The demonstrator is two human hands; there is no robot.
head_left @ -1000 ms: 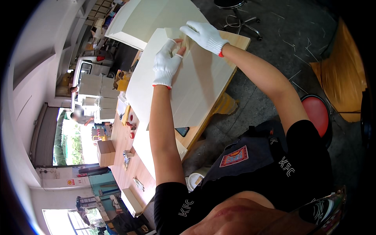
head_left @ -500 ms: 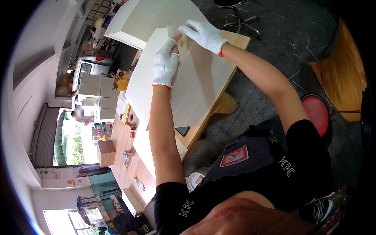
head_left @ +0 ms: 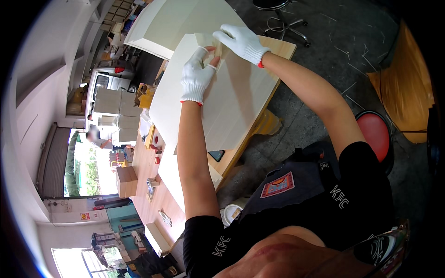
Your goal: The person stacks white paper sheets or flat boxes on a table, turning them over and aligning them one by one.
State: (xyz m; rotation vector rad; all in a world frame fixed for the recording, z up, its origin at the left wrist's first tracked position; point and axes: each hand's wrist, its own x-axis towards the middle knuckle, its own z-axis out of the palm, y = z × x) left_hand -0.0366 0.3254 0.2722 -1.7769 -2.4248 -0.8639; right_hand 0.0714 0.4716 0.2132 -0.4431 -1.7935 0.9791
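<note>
Long wooden workbench (head_left: pixel 273 48) carries a large cream flat panel (head_left: pixel 232 106). Small pale folded paper piece (head_left: pixel 211 44) lies at the panel's far end, between both hands. Left hand (head_left: pixel 197 76) in a white knit glove, fingers pinching its near edge; gloved right hand (head_left: pixel 241 41) pressing flat on it from the far side.

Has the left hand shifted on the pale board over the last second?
No. The left hand lies at the same spot near the far corner of the pale board, beside the right hand, with no visible shift against the board's edge.
</note>
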